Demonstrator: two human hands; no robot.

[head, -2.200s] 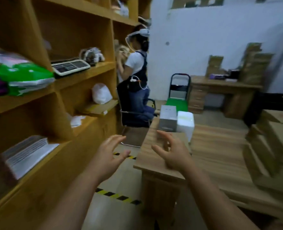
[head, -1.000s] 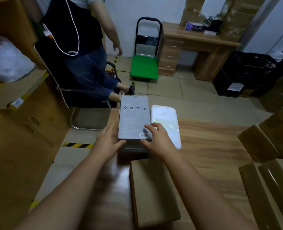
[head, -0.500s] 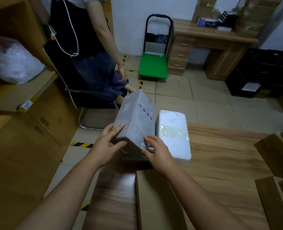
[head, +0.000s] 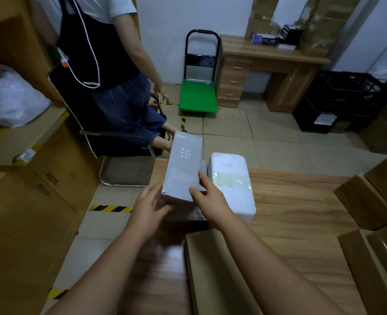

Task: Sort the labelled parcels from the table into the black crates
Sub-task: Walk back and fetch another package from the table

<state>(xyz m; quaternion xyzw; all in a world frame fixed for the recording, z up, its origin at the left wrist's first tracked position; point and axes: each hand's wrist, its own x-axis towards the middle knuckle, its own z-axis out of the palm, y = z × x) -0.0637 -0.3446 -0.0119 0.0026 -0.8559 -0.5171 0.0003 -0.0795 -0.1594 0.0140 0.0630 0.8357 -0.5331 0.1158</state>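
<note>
One grey parcel (head: 183, 169) is lifted clear of the counter (head: 301, 201) near its far left corner, tilted up on end, the left hand (head: 150, 205) cupping its lower left side and the right hand (head: 207, 196) pinching its lower right corner with thumb on the front face. No parcel appears delivered yet as far as can be seen: the black crates (head: 340, 103) stand well apart on the floor by the far wall. Left to sort are the white wrapped parcel (head: 232, 187) just beside it and several brown cartons (head: 222, 273) along the near and right edges.
</note>
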